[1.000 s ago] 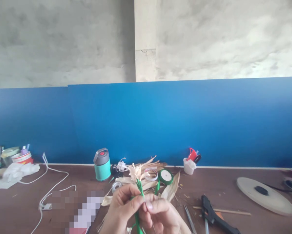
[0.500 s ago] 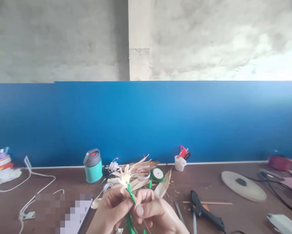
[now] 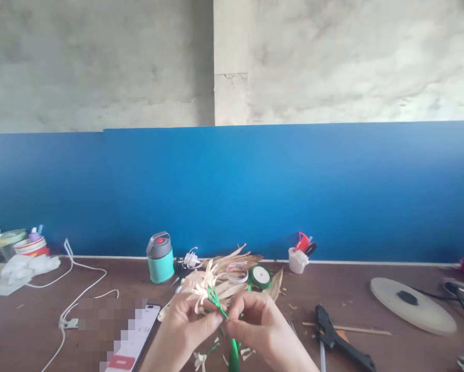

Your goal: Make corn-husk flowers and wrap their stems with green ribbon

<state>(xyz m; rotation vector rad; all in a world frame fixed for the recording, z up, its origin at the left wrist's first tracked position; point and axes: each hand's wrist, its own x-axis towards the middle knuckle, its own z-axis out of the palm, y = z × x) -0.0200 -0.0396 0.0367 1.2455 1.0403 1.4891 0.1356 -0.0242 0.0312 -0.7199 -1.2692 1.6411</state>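
Note:
A small bunch of cream artificial flowers (image 3: 203, 290) on green-wrapped stems (image 3: 215, 298) is pinched in my left hand (image 3: 187, 328), between thumb and fingers. The petals stick up above the hand, leaning left. My right hand (image 3: 261, 328) is closed at the lower end of the stems, its fingertips almost touching my left thumb. A strip of green ribbon (image 3: 234, 356) hangs down from just under my right fingertips; the exact grip on it is partly hidden. On the table below lies another small cream flower (image 3: 200, 360) with a green stem.
Behind my hands are dried husks (image 3: 235, 258), a green ribbon spool (image 3: 261, 277) and a clear tape roll (image 3: 236, 273). A turquoise flask (image 3: 160, 266) and phone (image 3: 137, 336) are left; a white cup (image 3: 297, 261), glue gun (image 3: 333, 333), stick (image 3: 367, 329) and round lid (image 3: 414, 307) are right.
The view has turned a little left, so things sit further right. My right fingers have bent into a tighter pinch, and the flower bunch has tilted, showing several separate green stems.

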